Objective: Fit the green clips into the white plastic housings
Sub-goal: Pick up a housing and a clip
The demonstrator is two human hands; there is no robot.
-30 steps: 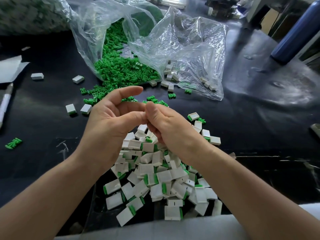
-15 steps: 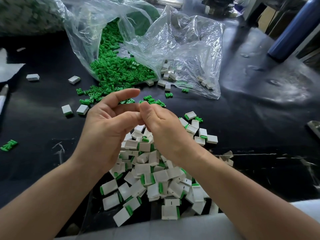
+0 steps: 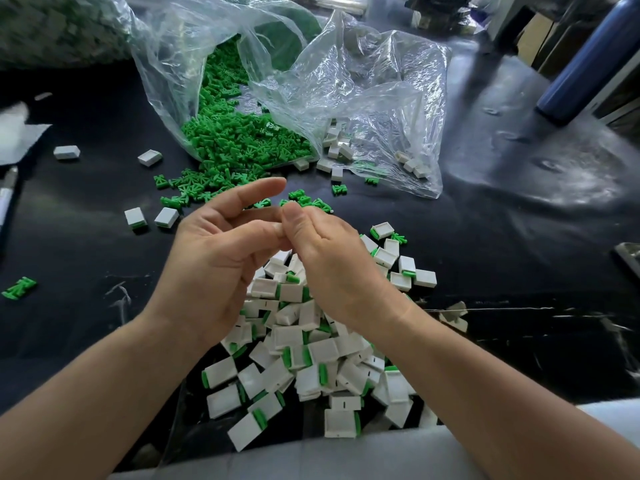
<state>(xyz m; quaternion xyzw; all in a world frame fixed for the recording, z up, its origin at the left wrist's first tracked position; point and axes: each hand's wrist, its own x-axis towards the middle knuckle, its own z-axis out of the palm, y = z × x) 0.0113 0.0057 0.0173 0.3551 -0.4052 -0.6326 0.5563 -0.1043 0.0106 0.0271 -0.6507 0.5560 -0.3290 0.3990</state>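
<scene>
while both hands are meeting above the heap of fitted housings (image 3: 311,348), the step in hand is looking like the pressing of one clip into one housing, though the piece itself is hiding between the fingertips. the left hand (image 3: 211,265) is lying half open, its index finger stretching straight toward the far side and the rest bending loosely. the right hand (image 3: 336,268) is curling its fingers (image 3: 294,220) tight against the left hand's fingertips. whether either is gripping a part i cannot tell. loose green clips (image 3: 242,147) are spilling from the clear bag (image 3: 363,81) at the far side of the dark surface (image 3: 519,271), with empty white housings (image 3: 337,147) lying in the bag just right of them. next, i judge, the move is calling for a firm squeeze until the clip is sitting flush, then a drop onto the near heap.
</scene>
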